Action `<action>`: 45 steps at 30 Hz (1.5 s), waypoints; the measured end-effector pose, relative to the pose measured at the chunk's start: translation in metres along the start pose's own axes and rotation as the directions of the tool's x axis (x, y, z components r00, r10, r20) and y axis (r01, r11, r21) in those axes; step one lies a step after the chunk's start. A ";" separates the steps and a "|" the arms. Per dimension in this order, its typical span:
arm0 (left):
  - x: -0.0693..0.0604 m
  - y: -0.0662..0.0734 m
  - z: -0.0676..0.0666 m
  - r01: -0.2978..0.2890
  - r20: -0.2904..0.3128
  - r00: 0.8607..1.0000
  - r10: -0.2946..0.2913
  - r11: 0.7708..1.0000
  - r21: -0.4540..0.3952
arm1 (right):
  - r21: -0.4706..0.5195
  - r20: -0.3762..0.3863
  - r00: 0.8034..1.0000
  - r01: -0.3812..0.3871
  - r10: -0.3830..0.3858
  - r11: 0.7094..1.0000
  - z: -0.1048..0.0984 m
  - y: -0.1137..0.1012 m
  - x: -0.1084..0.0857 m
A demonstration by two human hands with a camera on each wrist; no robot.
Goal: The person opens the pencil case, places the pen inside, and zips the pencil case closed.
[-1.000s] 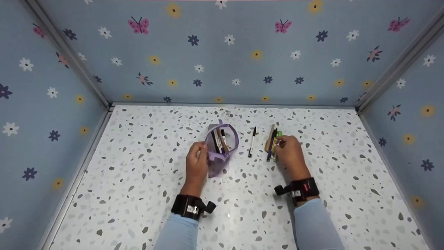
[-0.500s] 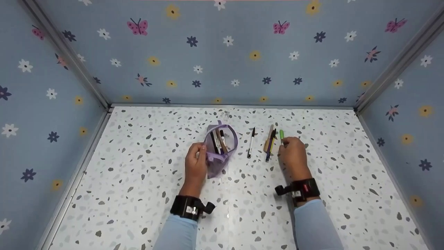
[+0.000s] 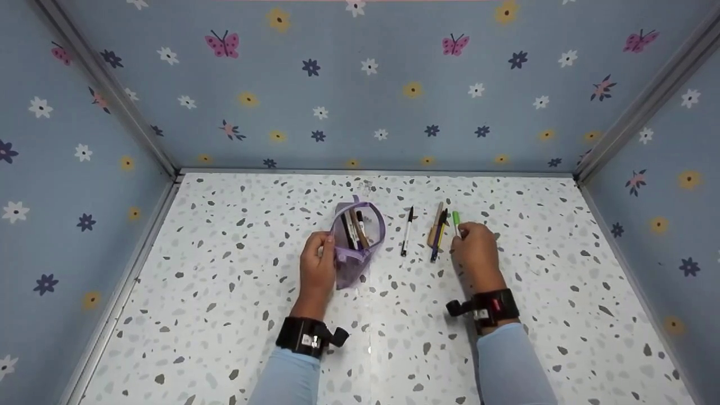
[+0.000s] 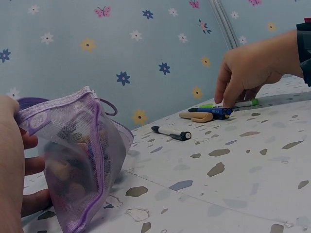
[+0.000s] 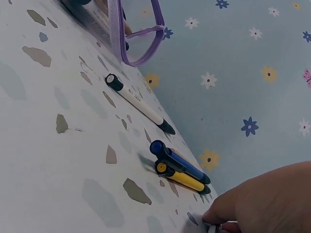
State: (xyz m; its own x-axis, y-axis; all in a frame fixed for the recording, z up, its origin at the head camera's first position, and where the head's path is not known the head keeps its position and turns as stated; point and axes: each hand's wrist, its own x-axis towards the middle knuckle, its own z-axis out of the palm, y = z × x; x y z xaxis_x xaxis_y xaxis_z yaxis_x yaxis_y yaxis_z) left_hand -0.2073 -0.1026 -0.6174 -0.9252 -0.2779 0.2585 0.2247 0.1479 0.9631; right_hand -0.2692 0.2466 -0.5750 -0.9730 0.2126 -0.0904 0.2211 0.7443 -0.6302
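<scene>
My left hand [image 3: 318,264] grips the near-left edge of a purple mesh pencil pouch [image 3: 352,274]. The pouch gapes, and several pens and markers [image 3: 354,228] stand inside it. Off to the right, my right hand [image 3: 477,251] pinches a white pen with green ends [image 3: 456,217]; its lower part is hidden by the fingers. Just left of that hand lie a blue pen [image 5: 187,167], a yellow pen [image 5: 187,181] and a tan marker-like pen [image 4: 196,116], close together. Between them and the pouch is a white pen with black ends [image 3: 408,232].
A white speckled tabletop [image 3: 214,315] carries everything. Blue flowered panels [image 3: 360,112] with metal edging enclose its back and sides. Near the back edge, behind the pouch, lies a small clear object [image 3: 367,187], too faint to identify.
My right hand has shifted slightly right, bringing the green-ended pen away from the blue, yellow and tan pens. The left hand and pouch have stayed in place.
</scene>
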 end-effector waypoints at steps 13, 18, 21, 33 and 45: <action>0.001 -0.002 0.000 -0.020 -0.016 1.000 0.021 1.000 0.017 | 0.076 0.045 0.999 -0.025 0.022 0.997 -0.006 0.000 0.002; 0.000 0.000 0.000 -0.008 -0.013 1.000 0.008 1.000 0.010 | 0.126 0.033 0.999 0.001 -0.005 0.992 -0.006 -0.007 0.000; 0.000 0.001 0.001 -0.010 -0.013 1.000 0.011 1.000 0.014 | 0.171 0.066 0.998 0.005 -0.016 0.985 -0.005 -0.013 -0.002; 0.001 0.002 0.000 -0.011 -0.022 1.000 0.012 1.000 0.019 | 0.331 0.207 0.951 0.151 -0.228 0.931 0.022 -0.064 -0.021; 0.002 0.002 0.001 0.009 -0.025 1.000 -0.009 1.000 0.002 | 0.346 0.345 0.883 0.195 -0.318 0.918 0.055 -0.129 -0.024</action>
State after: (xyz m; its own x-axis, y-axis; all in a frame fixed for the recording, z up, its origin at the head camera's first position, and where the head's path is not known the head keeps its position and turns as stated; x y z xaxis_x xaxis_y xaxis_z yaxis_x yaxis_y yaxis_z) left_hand -0.2089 -0.1014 -0.6156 -0.9191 -0.3029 0.2520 0.2162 0.1471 0.9652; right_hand -0.2781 0.1103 -0.5340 -0.9526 -0.2673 -0.1456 -0.0101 0.5059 -0.8625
